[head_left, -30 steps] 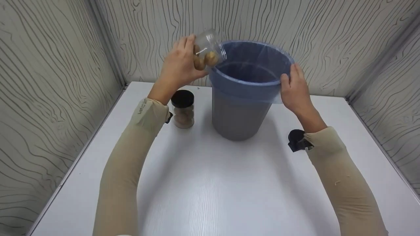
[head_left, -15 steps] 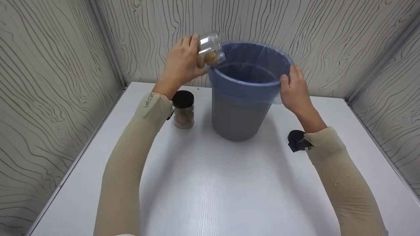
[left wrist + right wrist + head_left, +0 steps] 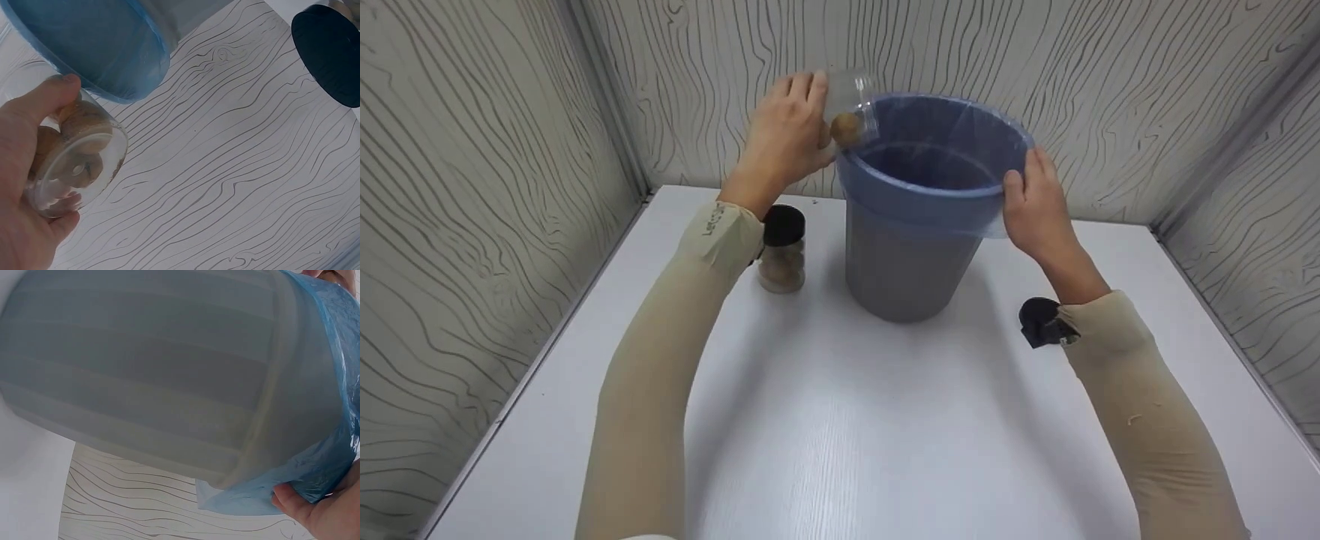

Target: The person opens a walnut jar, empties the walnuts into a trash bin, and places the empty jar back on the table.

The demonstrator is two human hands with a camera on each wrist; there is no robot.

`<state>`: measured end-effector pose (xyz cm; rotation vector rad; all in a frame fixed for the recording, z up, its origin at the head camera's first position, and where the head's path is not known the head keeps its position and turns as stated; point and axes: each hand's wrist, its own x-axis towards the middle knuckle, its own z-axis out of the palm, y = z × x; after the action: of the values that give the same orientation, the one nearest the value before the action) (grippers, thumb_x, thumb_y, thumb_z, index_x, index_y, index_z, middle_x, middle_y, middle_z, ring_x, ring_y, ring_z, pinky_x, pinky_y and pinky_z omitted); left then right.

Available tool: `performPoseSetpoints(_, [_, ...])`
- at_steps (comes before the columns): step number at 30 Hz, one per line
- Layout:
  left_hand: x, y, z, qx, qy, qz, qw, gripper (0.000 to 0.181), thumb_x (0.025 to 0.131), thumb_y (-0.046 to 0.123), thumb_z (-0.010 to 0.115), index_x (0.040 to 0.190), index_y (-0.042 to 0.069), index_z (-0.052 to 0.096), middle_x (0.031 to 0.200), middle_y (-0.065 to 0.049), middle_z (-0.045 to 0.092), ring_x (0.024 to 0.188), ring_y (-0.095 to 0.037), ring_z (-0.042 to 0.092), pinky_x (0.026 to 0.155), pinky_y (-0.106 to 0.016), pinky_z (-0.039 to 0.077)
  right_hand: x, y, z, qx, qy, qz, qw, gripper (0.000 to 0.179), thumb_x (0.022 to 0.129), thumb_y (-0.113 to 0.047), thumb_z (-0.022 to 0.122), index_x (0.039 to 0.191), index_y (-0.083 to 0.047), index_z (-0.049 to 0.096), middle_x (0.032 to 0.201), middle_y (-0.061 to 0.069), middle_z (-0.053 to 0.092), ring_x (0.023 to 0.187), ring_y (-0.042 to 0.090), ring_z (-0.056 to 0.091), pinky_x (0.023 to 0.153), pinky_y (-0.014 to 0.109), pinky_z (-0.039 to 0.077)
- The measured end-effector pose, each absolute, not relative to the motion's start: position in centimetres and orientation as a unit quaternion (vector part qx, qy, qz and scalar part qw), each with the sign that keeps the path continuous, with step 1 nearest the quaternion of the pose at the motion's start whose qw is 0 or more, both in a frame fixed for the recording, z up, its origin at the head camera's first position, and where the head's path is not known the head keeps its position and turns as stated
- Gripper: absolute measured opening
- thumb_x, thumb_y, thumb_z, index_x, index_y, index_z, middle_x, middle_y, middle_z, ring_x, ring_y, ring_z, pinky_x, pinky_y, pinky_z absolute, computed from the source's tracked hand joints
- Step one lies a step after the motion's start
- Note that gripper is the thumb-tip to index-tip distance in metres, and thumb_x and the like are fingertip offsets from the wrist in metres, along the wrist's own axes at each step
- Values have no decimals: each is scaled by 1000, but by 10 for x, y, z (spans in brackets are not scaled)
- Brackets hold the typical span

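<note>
In the head view my left hand [image 3: 784, 135] grips a clear jar [image 3: 851, 88], tilted with its mouth over the left rim of a grey bin [image 3: 906, 274]. Brown rounded pieces sit inside the jar; one piece [image 3: 846, 130] shows near the mouth. Several brown pieces [image 3: 84, 126] show through the jar's base in the left wrist view, with my thumb and fingers round its wall. A blue bag [image 3: 930, 214] lines the bin and folds over its rim. My right hand [image 3: 1035, 210] holds the bagged rim on the right side, its thumb outside.
A second clear jar [image 3: 781, 262] with a black lid stands upright left of the bin, holding similar brown pieces. A black round object [image 3: 1037, 311] is by my right wrist, partly hidden. Patterned walls enclose the white table [image 3: 840, 420] at the back and sides.
My left hand has moved slightly right with the jar, tipping it further. Fewer brown pieces show in the head view. My right hand stays on the rim.
</note>
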<state>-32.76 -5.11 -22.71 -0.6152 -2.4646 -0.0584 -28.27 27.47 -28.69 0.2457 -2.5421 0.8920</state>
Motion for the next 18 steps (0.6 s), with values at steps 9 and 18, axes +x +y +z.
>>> performPoseSetpoints(9, [-327,-45,-223,-226,-929,8,292,73,84,28,64,142,-3,30,137,-21,42,128,-36,38,108,-42,28,-282,276,-286,87,-917,319,222,60,99,-27,24,146,9,17,151,27,15,140,35,12,113,42,10])
performPoseSetpoints(18, [-326,-43,-220,-241,-925,65,288,86,79,32,74,142,-3,28,137,-22,40,128,-37,37,109,-41,26,-282,274,-287,89,-916,317,229,60,99,-27,24,145,10,19,150,27,17,140,34,14,113,41,11])
